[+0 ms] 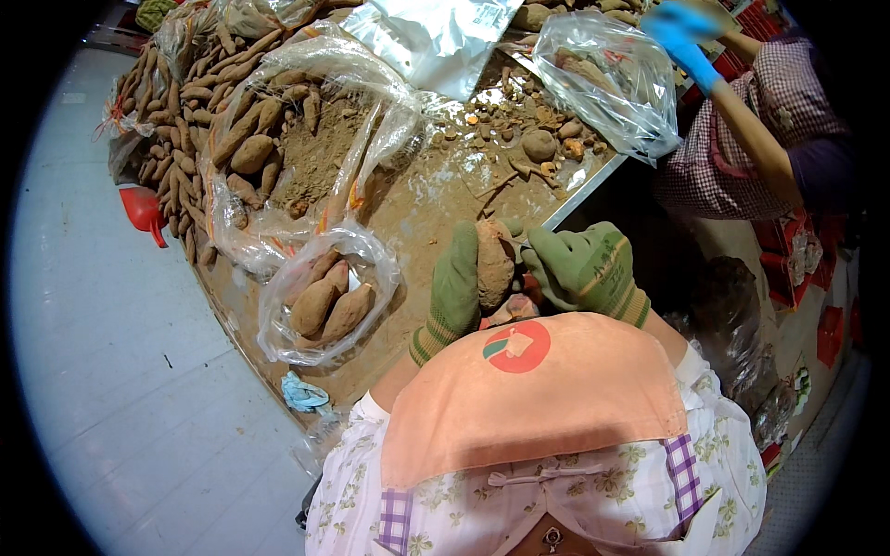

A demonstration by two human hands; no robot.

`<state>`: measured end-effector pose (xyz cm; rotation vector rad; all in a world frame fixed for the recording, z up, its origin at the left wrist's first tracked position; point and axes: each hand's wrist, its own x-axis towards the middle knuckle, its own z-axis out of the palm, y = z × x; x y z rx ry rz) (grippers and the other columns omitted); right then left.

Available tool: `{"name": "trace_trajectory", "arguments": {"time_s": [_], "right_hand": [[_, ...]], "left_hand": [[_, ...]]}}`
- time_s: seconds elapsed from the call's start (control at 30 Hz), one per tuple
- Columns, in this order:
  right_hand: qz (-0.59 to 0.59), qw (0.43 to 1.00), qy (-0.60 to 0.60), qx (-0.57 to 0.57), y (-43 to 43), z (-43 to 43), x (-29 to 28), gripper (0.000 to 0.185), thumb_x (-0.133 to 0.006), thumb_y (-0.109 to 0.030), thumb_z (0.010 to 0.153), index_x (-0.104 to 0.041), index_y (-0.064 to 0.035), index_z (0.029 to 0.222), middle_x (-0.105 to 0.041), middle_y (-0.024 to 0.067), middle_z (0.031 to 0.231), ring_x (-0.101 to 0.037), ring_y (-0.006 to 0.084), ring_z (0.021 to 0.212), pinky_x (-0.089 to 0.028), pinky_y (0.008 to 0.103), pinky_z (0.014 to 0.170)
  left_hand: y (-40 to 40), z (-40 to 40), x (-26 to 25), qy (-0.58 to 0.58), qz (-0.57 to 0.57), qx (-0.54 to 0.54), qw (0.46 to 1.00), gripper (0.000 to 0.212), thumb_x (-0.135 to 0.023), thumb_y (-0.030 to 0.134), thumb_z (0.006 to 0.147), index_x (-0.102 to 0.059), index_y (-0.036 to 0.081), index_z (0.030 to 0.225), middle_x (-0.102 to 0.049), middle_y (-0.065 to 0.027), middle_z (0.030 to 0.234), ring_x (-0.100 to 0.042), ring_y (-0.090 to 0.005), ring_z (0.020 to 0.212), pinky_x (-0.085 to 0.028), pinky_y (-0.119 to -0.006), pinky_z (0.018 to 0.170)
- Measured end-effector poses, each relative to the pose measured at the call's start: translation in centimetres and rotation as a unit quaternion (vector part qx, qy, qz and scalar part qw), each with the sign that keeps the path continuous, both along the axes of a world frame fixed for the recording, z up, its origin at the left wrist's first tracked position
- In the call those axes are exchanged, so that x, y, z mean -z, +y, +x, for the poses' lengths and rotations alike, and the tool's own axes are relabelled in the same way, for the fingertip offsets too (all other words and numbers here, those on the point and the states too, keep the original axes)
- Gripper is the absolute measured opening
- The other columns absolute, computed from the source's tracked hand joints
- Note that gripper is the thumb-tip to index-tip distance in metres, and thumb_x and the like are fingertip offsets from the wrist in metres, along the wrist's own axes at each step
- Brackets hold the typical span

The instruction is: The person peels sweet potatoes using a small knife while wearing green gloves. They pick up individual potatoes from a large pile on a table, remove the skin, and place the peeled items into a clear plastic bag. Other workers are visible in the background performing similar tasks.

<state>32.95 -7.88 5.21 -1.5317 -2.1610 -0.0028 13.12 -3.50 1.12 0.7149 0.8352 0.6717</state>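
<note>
My left hand (452,285), in a green knit work glove, grips a large brown sweet potato (495,271) upright in front of my apron. A pale cut patch shows at its top end. My right hand (584,267), gloved the same way, is closed just to the right of it. From its fingers a thin metal blade (516,242), seemingly of a small knife, reaches the top of the sweet potato; the handle is hidden in the glove. Left of my left hand stands an open clear plastic bag (268,326) with several sweet potatoes (316,306) inside.
A big pile of sweet potatoes (243,125) and torn plastic wrap (334,62) cover the table's far left. Trimmed ends (507,132) lie farther back. At right, a co-worker's blue-gloved hand (685,52) is near another clear bag (612,83). A red scoop (142,208) sits left.
</note>
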Motion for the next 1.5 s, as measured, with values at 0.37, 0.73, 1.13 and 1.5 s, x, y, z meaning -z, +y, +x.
{"name": "trace_trajectory", "arguments": {"time_s": [0.37,0.73,1.13,1.5], "right_hand": [[0.016,1.000,0.024,-0.004,0.0,0.6,-0.5,0.015,-0.074,-0.023,0.089,-0.069,-0.0131,0.099,-0.059,0.0053,0.064,-0.055,0.0286,0.051,-0.041,0.0410,0.053],[-0.078,0.994,0.056,-0.055,1.0,0.3,1.3,0.023,-0.062,-0.036,0.098,-0.072,-0.0184,0.110,-0.063,0.0059,0.066,-0.060,0.0271,0.051,-0.045,0.0428,0.044],[-0.526,0.849,0.044,-0.028,3.0,-0.1,-5.5,0.053,-0.041,-0.032,0.111,-0.041,-0.0075,0.158,-0.050,0.0133,0.156,-0.055,0.0248,0.136,-0.046,0.0340,0.110],[0.008,0.999,0.045,-0.005,0.3,-0.6,-0.6,0.027,-0.071,-0.028,0.089,-0.073,-0.0187,0.114,-0.060,0.0052,0.062,-0.058,0.0268,0.052,-0.041,0.0411,0.050]], "left_hand": [[-0.4,0.5,-0.7,-0.034,-0.081,-0.035,0.995,0.076,-0.043,0.068,0.105,-0.065,0.000,0.132,-0.072,-0.0083,0.098,-0.068,-0.0174,0.080,-0.056,-0.032,0.070],[-0.6,-1.3,1.6,0.003,-0.023,0.029,0.999,0.075,-0.044,0.066,0.105,-0.063,-0.002,0.132,-0.072,-0.0117,0.109,-0.070,-0.0212,0.092,-0.058,-0.035,0.080],[0.1,-1.3,0.8,-0.024,-0.076,0.066,0.995,0.072,-0.047,0.064,0.105,-0.066,-0.001,0.128,-0.073,-0.0090,0.106,-0.069,-0.0184,0.088,-0.057,-0.033,0.078],[1.1,-0.6,-3.5,-0.119,0.005,0.142,0.983,0.068,-0.049,0.063,0.105,-0.069,0.000,0.124,-0.074,-0.0066,0.103,-0.068,-0.0159,0.085,-0.056,-0.032,0.075]]}}
